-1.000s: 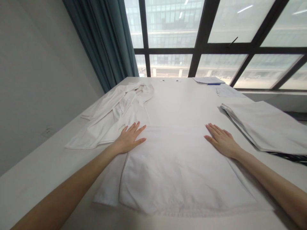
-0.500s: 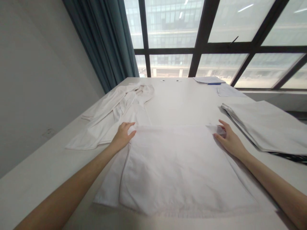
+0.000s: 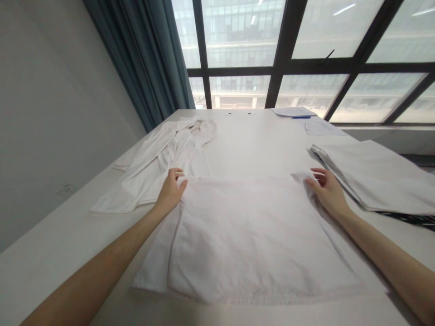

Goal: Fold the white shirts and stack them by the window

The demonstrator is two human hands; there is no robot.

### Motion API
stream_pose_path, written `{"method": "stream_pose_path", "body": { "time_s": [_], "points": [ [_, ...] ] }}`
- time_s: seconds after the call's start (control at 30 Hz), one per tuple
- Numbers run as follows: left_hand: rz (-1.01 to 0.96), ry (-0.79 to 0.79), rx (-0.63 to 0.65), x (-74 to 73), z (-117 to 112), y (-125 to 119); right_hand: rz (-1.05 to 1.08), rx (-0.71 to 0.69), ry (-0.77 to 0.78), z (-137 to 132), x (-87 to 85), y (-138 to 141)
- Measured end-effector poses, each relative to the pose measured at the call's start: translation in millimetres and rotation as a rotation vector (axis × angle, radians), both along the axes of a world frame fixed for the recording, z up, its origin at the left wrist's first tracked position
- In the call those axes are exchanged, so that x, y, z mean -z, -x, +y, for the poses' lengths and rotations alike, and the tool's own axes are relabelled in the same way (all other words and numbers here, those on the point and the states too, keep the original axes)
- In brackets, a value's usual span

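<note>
I have the folded white cloth (image 3: pixel 258 226) spread on the near part of the table (image 3: pixel 258 140). My left hand (image 3: pixel 172 188) pinches its far left corner, and my right hand (image 3: pixel 321 185) grips the slightly raised far right corner. Beyond the left hand I see a rumpled shirt (image 3: pixel 185 147); to the right, a second folded cloth (image 3: pixel 377 176); farther off, a blue pen (image 3: pixel 301 117).

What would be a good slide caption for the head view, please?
Left hand and right hand pinch a folded white cloth near its far corners.
</note>
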State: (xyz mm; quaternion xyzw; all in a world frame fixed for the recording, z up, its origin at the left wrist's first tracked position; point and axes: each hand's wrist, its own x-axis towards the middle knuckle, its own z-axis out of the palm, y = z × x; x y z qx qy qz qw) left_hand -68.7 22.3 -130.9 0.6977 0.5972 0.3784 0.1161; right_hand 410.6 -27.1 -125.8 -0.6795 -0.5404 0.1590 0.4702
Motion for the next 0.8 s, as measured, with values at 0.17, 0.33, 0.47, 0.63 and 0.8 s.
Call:
{"method": "stream_pose_path", "body": {
  "time_s": [0.17, 0.33, 0.47, 0.63, 0.8],
  "points": [
    [0.061, -0.034, -0.145, 4.4, 5, 5, -0.075, 0.027, 0.047, -4, -7.6, 1],
    [0.175, -0.039, -0.1, 2.5, 6, 9, -0.026, -0.153, 0.132, -5, -9.1, -4],
    [0.157, -0.035, -0.104, -1.5, 6, 9, -0.014, -0.192, 0.108, -6, -8.9, -5],
    [0.024, 0.016, -0.126, -6.7, 3, 9, 0.028, -0.155, 0.032, -9, -10.5, -1],
    [-0.231, 0.09, -0.152, -10.6, -3, 8, 0.207, -0.111, 0.036, -11, -9.5, 2]
  ]
}}
